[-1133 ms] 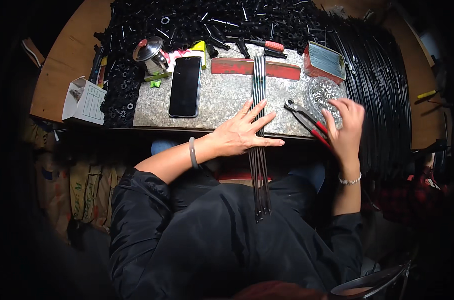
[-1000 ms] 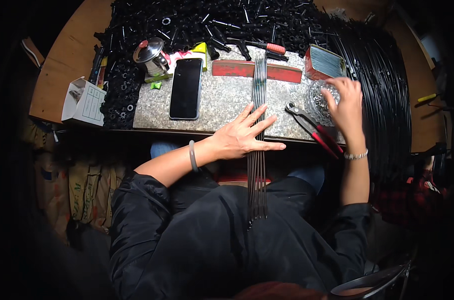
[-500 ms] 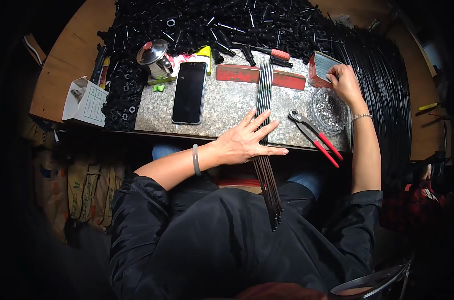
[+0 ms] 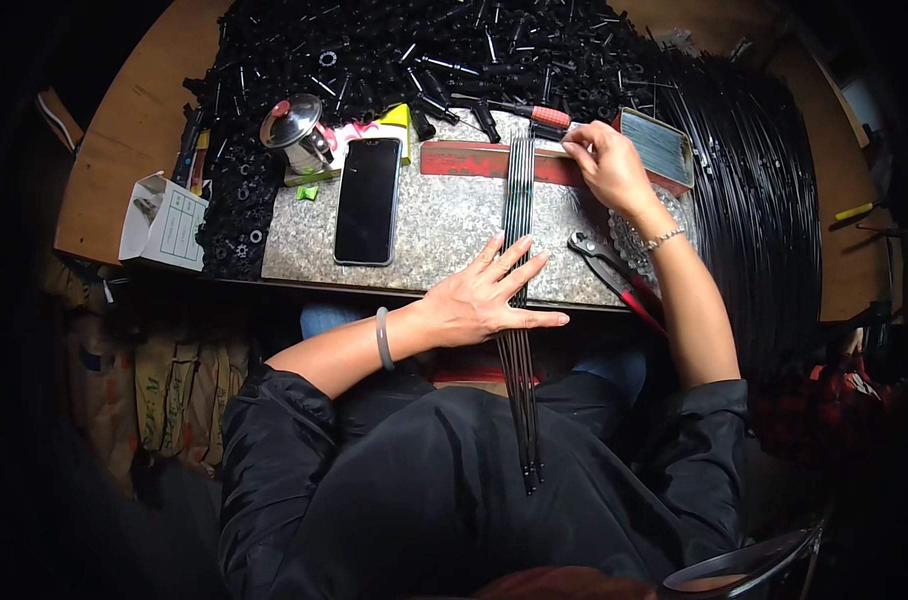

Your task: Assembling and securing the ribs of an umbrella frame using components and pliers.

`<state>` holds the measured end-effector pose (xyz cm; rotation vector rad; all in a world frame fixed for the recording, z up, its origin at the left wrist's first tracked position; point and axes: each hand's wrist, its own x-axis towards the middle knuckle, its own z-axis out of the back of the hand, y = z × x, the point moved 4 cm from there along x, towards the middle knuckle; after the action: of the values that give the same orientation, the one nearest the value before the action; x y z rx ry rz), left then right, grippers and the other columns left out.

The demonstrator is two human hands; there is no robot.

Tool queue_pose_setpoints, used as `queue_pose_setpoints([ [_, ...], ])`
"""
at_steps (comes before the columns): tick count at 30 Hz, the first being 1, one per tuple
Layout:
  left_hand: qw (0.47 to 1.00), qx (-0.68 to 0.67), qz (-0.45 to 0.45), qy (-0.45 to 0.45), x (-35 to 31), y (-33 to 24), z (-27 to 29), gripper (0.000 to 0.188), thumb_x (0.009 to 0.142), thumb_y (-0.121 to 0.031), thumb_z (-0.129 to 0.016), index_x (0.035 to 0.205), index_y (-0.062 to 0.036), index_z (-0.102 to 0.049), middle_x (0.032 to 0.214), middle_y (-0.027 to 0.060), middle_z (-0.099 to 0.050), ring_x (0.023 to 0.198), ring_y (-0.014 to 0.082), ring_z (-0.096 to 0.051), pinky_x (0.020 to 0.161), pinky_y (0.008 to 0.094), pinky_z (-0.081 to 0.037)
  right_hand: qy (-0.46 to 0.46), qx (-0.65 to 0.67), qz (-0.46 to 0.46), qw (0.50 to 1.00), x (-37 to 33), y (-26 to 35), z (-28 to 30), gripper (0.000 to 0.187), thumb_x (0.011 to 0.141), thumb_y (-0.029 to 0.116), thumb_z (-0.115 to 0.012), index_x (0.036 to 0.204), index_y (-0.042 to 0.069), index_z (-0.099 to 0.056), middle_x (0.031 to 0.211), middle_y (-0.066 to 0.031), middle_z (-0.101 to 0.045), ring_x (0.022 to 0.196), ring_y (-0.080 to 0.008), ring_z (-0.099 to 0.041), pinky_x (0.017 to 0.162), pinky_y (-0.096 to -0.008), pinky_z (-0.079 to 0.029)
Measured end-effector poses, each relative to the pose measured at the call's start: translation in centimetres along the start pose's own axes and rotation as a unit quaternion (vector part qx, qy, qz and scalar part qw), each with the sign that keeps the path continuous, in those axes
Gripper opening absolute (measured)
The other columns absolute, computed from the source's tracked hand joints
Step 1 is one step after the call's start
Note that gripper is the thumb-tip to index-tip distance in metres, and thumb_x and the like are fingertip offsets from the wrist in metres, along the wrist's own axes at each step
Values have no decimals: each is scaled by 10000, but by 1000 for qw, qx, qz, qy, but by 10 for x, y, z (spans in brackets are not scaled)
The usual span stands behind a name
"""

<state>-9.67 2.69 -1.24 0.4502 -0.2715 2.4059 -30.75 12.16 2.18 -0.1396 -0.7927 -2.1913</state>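
My left hand [image 4: 469, 302] lies flat with fingers spread across a row of thin dark rods [image 4: 520, 195]. These stretch from a red metal bar [image 4: 459, 160], over the edge of the speckled board, down to my lap. My right hand [image 4: 616, 172] is above the bar's right end, thumb and fingertips pinched together to the right of the rods' far ends. Whatever it pinches is too small to make out. Under my right wrist, partly hidden, are a glass bowl [image 4: 626, 235] of small metal pieces and red-handled pliers [image 4: 611, 273].
A red-sided box [image 4: 671, 184] with finely lined grey contents stands right of my right hand. Left are a phone [image 4: 367, 205], a lidded metal pot [image 4: 299, 140] and a white carton [image 4: 169, 225]. Behind lie a red-handled screwdriver [image 4: 551, 117] and heaped black parts [image 4: 374, 50]; long black rods [image 4: 759, 190] fill the right.
My right hand has moved left from the red-sided box to near the rods' far ends, its fingertips still pinched. My left hand stays spread on the rods. The whole view has shifted slightly.
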Motion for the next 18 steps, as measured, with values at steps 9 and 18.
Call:
queue_pose_setpoints([
  [9, 1000, 21, -9, 3, 0, 1, 0, 607, 775, -173, -493, 1306, -454, -409, 1323, 207, -420, 1200, 411, -442, 970, 557, -376, 15, 54, -59, 997, 10, -5, -22, 159, 809, 145, -622, 876, 3, -648, 847, -143, -651, 806, -258, -631, 737, -335, -483],
  [18, 1000, 14, -4, 2, 0, 0, 0, 619, 770, -161, -498, 1308, -455, -408, 1333, 200, -412, 1212, 415, -429, 971, 566, -370, 18, 48, -78, 996, 9, -8, -23, 150, 812, 135, -613, 863, -2, -644, 843, -148, -656, 812, -264, -633, 750, -345, -480],
])
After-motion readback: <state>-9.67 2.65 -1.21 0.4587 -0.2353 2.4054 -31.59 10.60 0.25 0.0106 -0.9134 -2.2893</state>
